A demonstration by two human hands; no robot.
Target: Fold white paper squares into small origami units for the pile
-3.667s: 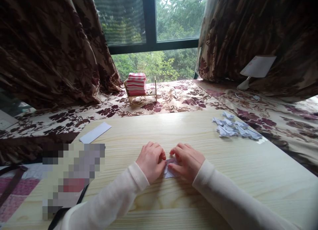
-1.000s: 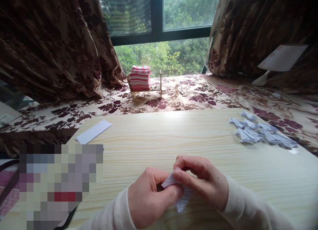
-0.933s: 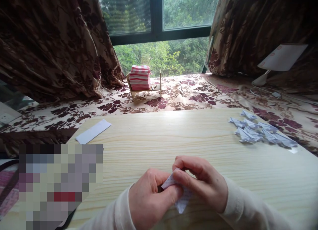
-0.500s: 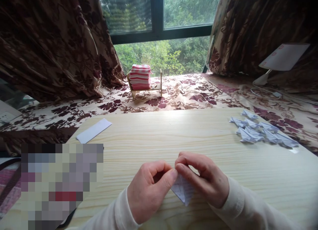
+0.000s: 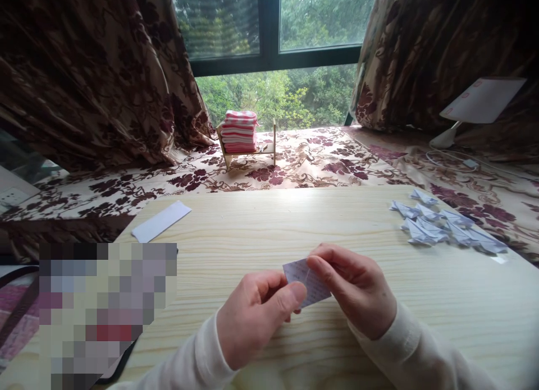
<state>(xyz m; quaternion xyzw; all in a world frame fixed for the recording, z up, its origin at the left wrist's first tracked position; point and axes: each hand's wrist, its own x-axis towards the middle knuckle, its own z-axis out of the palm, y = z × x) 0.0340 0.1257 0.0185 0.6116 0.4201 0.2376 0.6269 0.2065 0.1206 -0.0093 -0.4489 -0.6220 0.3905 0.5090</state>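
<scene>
A small folded piece of paper [image 5: 316, 288] with faint print on it is held up between my two hands, a little above the near part of the table. My left hand [image 5: 261, 308] pinches its left side, thumb in front and fingers behind. At its upper right edge, my right hand [image 5: 357, 289] grips it between thumb and fingertips. A crease line shows near the paper's upper middle. Its back and the fingertips behind it are hidden.
Several folded white paper pieces [image 5: 429, 224] lie at the table's [image 5: 269, 227] right. A white paper strip [image 5: 162, 221] rests at the left, above a pixelated patch [image 5: 109, 306]. Beyond are a small wooden stand [image 5: 274, 146] with folded striped cloths [image 5: 240, 133] and a lamp [image 5: 484, 101].
The paper has turned from a downward-pointing triangle to a wider, four-sided face towards me. My right hand has risen slightly and moved right, and my hands are farther apart.
</scene>
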